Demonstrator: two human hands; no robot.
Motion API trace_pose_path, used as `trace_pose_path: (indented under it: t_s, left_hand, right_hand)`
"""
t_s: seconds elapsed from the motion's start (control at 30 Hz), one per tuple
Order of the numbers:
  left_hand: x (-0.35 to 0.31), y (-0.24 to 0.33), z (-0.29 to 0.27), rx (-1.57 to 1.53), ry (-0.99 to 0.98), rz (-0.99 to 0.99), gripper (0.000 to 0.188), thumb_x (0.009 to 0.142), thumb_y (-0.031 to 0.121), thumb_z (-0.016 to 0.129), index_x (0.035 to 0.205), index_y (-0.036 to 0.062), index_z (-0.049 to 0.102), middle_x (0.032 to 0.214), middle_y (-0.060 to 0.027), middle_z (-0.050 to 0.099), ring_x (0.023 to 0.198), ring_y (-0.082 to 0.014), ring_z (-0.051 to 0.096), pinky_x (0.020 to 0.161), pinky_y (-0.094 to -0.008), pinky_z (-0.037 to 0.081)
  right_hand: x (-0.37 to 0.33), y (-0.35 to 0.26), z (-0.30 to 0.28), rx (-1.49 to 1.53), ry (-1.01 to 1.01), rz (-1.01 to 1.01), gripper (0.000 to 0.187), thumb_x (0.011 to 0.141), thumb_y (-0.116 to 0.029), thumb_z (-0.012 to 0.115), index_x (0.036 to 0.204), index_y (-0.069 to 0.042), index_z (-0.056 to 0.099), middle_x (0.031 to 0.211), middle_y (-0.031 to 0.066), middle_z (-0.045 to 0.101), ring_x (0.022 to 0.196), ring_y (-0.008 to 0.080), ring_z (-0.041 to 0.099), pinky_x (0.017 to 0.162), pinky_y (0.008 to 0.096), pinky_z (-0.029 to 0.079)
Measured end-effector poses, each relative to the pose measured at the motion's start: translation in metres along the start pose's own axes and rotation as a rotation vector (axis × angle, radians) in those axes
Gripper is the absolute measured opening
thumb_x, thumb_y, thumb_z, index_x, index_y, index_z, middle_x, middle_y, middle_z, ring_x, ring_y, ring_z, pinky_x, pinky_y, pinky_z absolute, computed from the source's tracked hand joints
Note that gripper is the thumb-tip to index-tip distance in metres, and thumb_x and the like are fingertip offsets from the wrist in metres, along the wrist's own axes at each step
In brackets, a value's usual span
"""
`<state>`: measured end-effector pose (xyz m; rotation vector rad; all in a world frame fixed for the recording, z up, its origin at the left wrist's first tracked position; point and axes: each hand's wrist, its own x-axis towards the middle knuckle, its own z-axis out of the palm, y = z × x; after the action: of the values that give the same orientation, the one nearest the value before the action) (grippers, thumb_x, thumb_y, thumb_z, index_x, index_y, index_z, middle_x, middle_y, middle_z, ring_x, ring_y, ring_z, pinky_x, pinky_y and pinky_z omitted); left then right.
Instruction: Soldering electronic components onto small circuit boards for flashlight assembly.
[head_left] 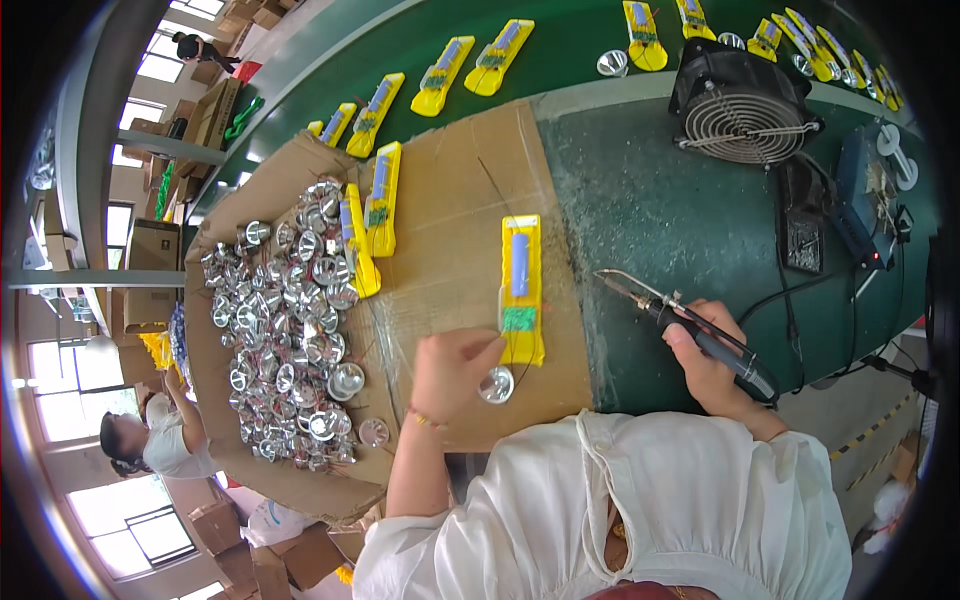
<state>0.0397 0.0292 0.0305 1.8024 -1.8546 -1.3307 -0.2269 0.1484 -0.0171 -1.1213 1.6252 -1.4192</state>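
My right hand (708, 358) is closed around a soldering iron (690, 330), which has a thin metal tube fixed alongside it; its tip points left, over the green bench. On the cardboard in front of me lies a yellow flashlight housing (536, 345) with a blue battery cell (520, 265) and a small green circuit board (518, 319). Thin wires run from the board to a silver reflector cup (496, 385) below it. Beside the board, my left hand (455, 372) is pinched together; whatever sits between its fingertips is too small to make out.
A cardboard box (365, 470) full of silver reflectors (290, 330) stands left, with two yellow housings (382, 200) by its edge. Further housings (442, 75) line the green belt behind. A black fan (745, 110) and a blue soldering station (862, 190) with cables occupy the right.
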Motion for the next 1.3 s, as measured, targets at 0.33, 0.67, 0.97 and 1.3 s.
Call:
trace_pose_path:
  t_s: [0.33,0.67,0.97,1.3]
  left_hand:
    - [0.248,0.14,0.031,0.357,0.332,0.496,0.029,0.073,0.033,0.071,0.082,0.005,0.07,0.084,-0.0113,0.067,0.074,-0.0238,0.064,0.071,-0.0336,0.05]
    - [0.266,0.104,0.007,0.476,0.293,0.735,0.043,0.074,0.02,0.062,0.116,0.0132,0.057,0.119,-0.0168,0.049,0.107,-0.0352,0.053,0.09,-0.0409,0.046]
    - [0.027,0.003,0.019,0.307,0.396,0.599,0.049,0.071,0.018,0.069,0.115,0.0046,0.054,0.114,-0.0184,0.048,0.108,-0.0383,0.049,0.091,-0.0475,0.042]
    - [0.011,-0.088,-0.122,0.923,0.873,-0.304,0.065,0.073,0.059,0.062,0.121,0.0151,0.057,0.12,-0.0081,0.058,0.111,-0.0255,0.054,0.094,-0.0544,0.033]
  right_hand:
    - [0.007,0.017,0.002,-0.006,0.057,0.02,0.02,0.079,-0.012,0.072,0.091,-0.002,0.059,0.073,0.0052,0.062,0.063,0.0094,0.056,0.058,0.0264,0.046]
    - [0.01,0.017,-0.001,0.065,0.046,0.084,0.017,0.078,-0.011,0.071,0.087,-0.003,0.059,0.074,0.0071,0.064,0.063,0.0127,0.06,0.059,0.0284,0.047]
    - [0.007,0.02,0.005,0.143,0.089,0.108,0.015,0.083,-0.007,0.066,0.093,0.0,0.058,0.073,0.0067,0.063,0.064,0.0098,0.059,0.059,0.0234,0.047]
    - [0.007,0.027,0.01,0.122,0.152,0.006,0.019,0.086,-0.012,0.064,0.097,0.002,0.059,0.073,0.0067,0.062,0.063,0.0086,0.057,0.057,0.0199,0.045]
